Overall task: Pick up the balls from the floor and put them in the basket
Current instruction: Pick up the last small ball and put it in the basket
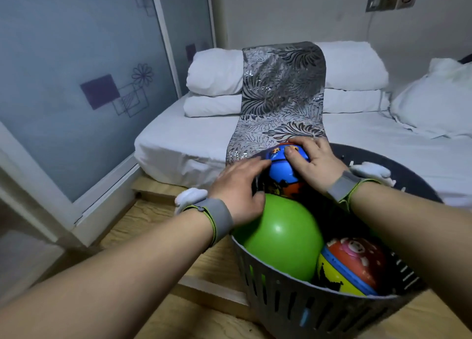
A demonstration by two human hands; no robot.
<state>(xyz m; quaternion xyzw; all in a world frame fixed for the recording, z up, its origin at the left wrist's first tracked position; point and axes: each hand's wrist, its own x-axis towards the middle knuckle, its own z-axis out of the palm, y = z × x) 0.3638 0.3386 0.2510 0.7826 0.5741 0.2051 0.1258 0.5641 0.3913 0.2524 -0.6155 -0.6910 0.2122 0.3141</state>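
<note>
A: Balls, count in the basket (293,305)?
B: Three seen. Green ball (283,236) at near left, red-and-yellow ball (352,264) at near right, blue patterned ball (286,172) on top at the far side.
A: Hands?
B: Both clamped on the blue one. Left hand (240,185) flat against its left side, right hand (314,160) over its top and right. Grey wristbands on both.
A: Basket location?
B: Wooden floor (143,221), just beside the white bed (184,139).
</note>
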